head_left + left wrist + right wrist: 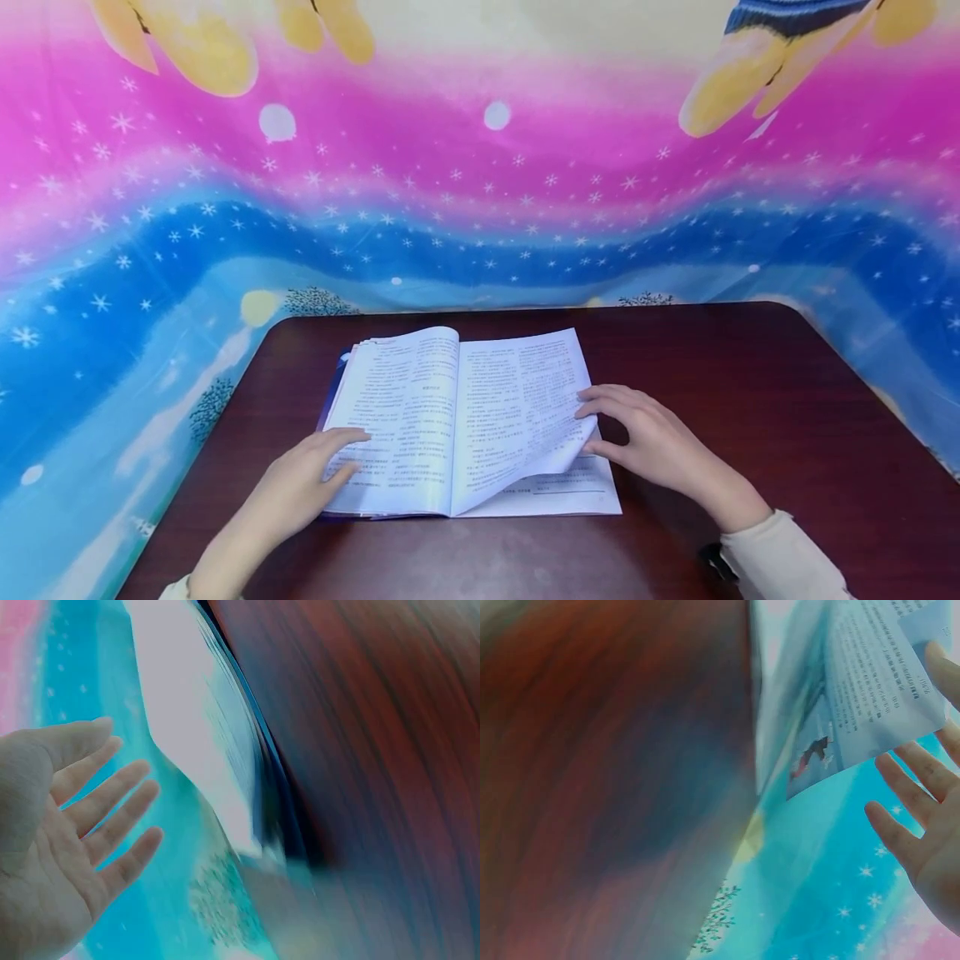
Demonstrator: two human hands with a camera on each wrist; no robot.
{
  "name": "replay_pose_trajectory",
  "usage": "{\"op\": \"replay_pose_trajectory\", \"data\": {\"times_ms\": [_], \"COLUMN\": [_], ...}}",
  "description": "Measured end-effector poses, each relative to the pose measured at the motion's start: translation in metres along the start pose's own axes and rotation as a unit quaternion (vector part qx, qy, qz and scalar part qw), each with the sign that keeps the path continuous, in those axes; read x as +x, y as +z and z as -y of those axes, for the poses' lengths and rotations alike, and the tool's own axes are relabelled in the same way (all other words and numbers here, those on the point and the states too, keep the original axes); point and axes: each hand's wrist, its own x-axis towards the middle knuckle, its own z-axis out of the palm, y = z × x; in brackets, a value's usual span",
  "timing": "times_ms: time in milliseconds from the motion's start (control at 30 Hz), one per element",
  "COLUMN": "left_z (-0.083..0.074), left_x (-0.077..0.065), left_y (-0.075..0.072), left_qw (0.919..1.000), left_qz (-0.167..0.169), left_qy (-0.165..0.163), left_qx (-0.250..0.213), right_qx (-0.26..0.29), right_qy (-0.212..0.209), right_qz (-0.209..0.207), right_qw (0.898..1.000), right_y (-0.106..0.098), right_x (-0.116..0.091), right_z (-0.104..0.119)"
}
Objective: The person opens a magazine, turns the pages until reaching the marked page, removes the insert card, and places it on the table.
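An open magazine [397, 417] lies on the dark wood table, with printed text on both pages. On its right side a page [525, 400] is lifted, its lower corner curled up and showing part of the sheet underneath. My right hand [648, 433] holds this page's outer edge, fingers on the upper face and thumb below; in the right wrist view the thumb [939, 664] overlaps the page's printed underside. Fingers loosely extended, my left hand [300, 479] hovers over the left page's outer edge. The left wrist view shows its fingers spread, with nothing in them.
The brown table [750, 400] extends on both sides of the magazine. Behind and around it hangs a pink and blue cloth [450, 208] with snowflakes. A dark band [718, 562] shows at the right sleeve cuff [780, 558].
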Motion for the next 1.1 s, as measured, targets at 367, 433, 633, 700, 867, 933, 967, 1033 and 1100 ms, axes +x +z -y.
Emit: {"op": "replay_pose_trajectory", "data": {"times_ms": [367,433,633,700,867,933,967,1033,1100], "left_z": [-0.056,-0.064,-0.088,-0.094,-0.108,-0.112,-0.114,-0.117,-0.119], "left_x": [0.006,0.01,0.02,0.023,0.029,0.031,0.032,0.033,0.035], "left_y": [0.02,0.019,0.015,0.014,0.014,0.013,0.013,0.013,0.012], "left_qw": [0.9884,0.9857,0.976,0.9718,0.964,0.9612,0.96,0.9585,0.9571], "left_qz": [-0.04,-0.044,-0.056,-0.062,-0.076,-0.083,-0.087,-0.097,-0.107], "left_qy": [0.138,0.152,0.196,0.213,0.237,0.244,0.246,0.248,0.248], "left_qx": [-0.049,-0.058,-0.075,-0.079,-0.093,-0.099,-0.1,-0.102,-0.104], "right_qx": [-0.018,-0.018,-0.023,-0.024,-0.029,-0.033,-0.034,-0.036,-0.038], "right_qy": [-0.031,-0.031,-0.057,-0.061,-0.058,-0.061,-0.064,-0.069,-0.074], "right_qz": [-0.033,-0.031,-0.05,-0.056,-0.055,-0.056,-0.057,-0.058,-0.059], "right_qw": [0.999,0.999,0.997,0.996,0.996,0.996,0.996,0.995,0.995], "right_y": [-0.01,-0.012,-0.016,-0.016,-0.018,-0.018,-0.018,-0.019,-0.019], "right_x": [0.022,0.026,0.037,0.041,0.05,0.054,0.056,0.059,0.063], "right_z": [0.021,0.026,0.038,0.042,0.054,0.059,0.062,0.066,0.07]}}
